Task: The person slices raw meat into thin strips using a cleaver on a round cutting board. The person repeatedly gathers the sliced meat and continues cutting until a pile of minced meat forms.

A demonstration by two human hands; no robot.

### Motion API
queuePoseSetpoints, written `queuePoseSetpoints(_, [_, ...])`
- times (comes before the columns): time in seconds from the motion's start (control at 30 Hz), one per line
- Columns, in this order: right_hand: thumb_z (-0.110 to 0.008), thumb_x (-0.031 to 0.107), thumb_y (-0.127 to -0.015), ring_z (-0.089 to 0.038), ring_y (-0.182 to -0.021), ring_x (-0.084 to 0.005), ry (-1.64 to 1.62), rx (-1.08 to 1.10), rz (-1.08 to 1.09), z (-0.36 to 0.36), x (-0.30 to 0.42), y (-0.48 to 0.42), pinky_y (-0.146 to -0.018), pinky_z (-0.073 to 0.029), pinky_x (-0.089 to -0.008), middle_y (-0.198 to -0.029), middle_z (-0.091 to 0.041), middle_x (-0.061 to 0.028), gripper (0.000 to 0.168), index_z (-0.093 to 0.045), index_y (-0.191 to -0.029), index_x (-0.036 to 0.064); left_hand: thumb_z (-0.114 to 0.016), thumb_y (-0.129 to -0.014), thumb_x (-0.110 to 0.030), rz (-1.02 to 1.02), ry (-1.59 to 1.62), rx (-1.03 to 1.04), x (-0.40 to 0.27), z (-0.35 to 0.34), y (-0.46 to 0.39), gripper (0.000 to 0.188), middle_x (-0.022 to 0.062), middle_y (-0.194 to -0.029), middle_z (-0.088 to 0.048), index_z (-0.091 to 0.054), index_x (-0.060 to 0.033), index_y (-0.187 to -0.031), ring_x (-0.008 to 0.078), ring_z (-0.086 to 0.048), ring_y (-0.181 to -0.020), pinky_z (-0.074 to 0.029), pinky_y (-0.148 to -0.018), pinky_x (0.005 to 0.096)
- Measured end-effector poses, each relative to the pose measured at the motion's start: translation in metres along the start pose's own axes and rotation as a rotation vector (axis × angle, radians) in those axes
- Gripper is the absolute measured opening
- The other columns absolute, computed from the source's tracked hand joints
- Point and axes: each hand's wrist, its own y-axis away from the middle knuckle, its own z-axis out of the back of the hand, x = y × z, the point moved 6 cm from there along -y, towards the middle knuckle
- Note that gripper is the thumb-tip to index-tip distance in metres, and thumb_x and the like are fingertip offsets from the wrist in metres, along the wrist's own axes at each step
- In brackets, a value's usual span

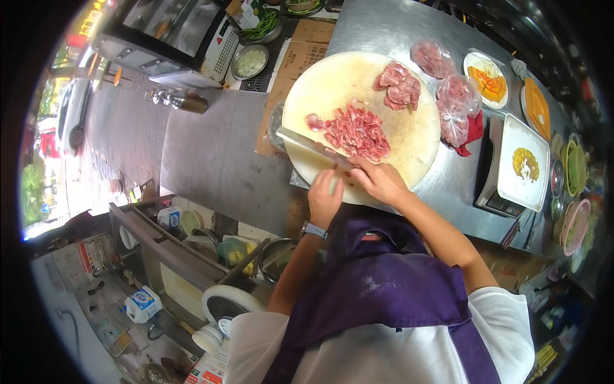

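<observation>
My right hand (381, 181) grips the handle of a cleaver (312, 145), whose blade reaches left past the rim of a round white cutting board (307, 81). Close to the blade's near side is my left hand (326, 194), fingers bent; whether it touches the blade I cannot tell. Beyond the cleaver lies a heap of sliced raw meat (357, 132), with a small piece (314, 122) at its left. A pile of larger meat pieces (398, 85) rests at the board's upper right.
Bagged meat (458, 96), a red cloth (472, 132) and a plate of orange slices (487, 80) stand right of the board. Farther right, a white tray (523, 158) sits on a scale (499, 205). A bowl of chopped white food (249, 61) and a metal container (189, 102) are at upper left.
</observation>
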Motion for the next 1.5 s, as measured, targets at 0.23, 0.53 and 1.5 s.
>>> queuePoseSetpoints(0.23, [-0.034, 0.053, -0.100, -0.051, -0.041, -0.0160, -1.093, 0.297, -0.345, 0.006, -0.031, 0.024, -0.041, -0.044, -0.0280, -0.054, -0.049, -0.0052, 0.056, -0.048, -0.072, 0.006, -0.026, -0.101, -0.050, 0.848, 1.495, 0.150, -0.008, -0.046, -0.033, 0.060, 0.0140, -0.143, -0.042, -0.032, -0.0076, -0.143, 0.0297, -0.043, -0.129, -0.037, -0.105, 0.0477])
queuePoseSetpoints(0.53, [-0.035, 0.059, -0.097, -0.046, -0.040, -0.0164, -1.221, 0.231, -0.507, 0.022, -0.081, 0.076, -0.040, -0.043, -0.0308, -0.051, -0.044, -0.0051, 0.062, -0.047, -0.067, 0.006, -0.029, -0.101, -0.049, 0.975, 1.472, 0.270, 0.001, -0.065, -0.049, 0.059, 0.0137, -0.125, -0.059, -0.051, -0.0014, -0.128, 0.0244, -0.054, -0.118, -0.048, -0.095, 0.0364])
queuePoseSetpoints(1.5, [-0.040, 0.039, -0.099, -0.062, -0.082, -0.0420, -0.151, 0.143, -0.311, 0.021, -0.074, 0.064, -0.075, -0.049, -0.0463, -0.086, -0.065, -0.0236, 0.042, -0.066, -0.099, 0.006, -0.066, -0.085, 0.003, 0.489, 0.647, 0.123, 0.054, 0.040, -0.077, 0.022, 0.0142, -0.090, -0.068, -0.050, -0.0020, -0.100, 0.0217, -0.068, -0.084, -0.057, -0.078, 0.0321])
